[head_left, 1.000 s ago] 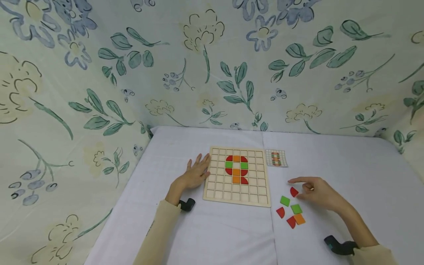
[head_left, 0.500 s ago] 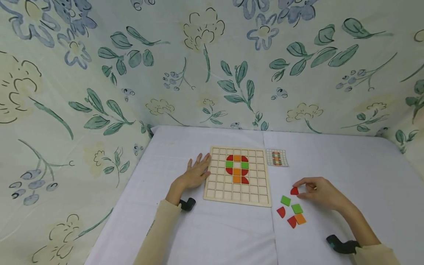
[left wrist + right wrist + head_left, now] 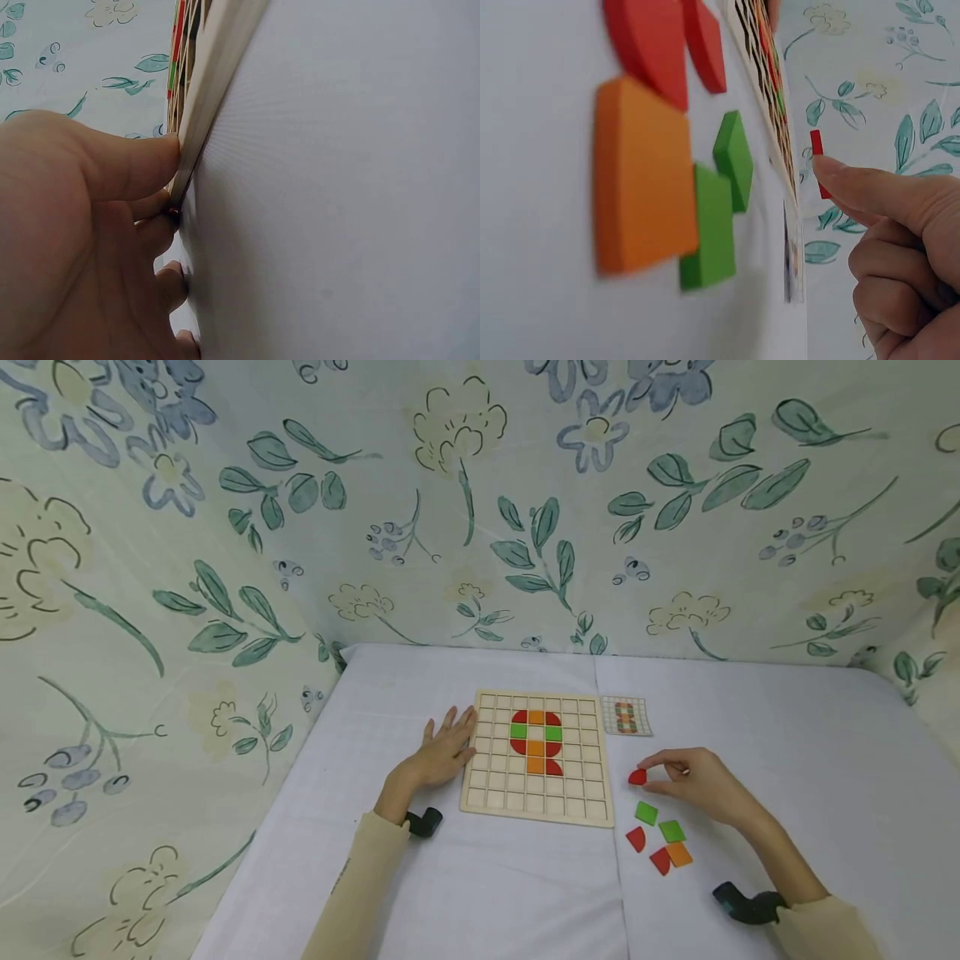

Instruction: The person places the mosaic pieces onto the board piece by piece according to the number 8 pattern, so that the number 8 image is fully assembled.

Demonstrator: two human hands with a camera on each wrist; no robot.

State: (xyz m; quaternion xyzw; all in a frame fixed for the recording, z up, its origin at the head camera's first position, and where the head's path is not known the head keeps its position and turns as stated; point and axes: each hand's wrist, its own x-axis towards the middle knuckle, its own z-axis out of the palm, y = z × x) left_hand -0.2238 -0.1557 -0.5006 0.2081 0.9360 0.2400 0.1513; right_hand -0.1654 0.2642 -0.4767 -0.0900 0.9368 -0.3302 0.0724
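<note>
A square wooden grid board (image 3: 495,789) lies mid-table, with red, orange and green tiles set in several of its cells. My left hand (image 3: 442,754) rests against the board's left edge; in the left wrist view its thumb (image 3: 139,165) touches the side of the board. Between thumb and forefinger my right hand (image 3: 697,783) pinches a red quarter-round tile (image 3: 637,777), held just right of the board. The right wrist view shows that red tile (image 3: 820,165) edge-on, lifted off the cloth.
Below the right hand lie green square tiles (image 3: 647,813), an orange square tile (image 3: 679,855) and two red rounded tiles (image 3: 636,839). A small pattern card (image 3: 627,717) sits beside the board's upper right corner. White cloth (image 3: 525,893) covers the table; a floral curtain hangs behind.
My right hand closed finger and thumb on the red tile, picked it up and carried it left and slightly away from me, towards the board. The left hand has stayed in place.
</note>
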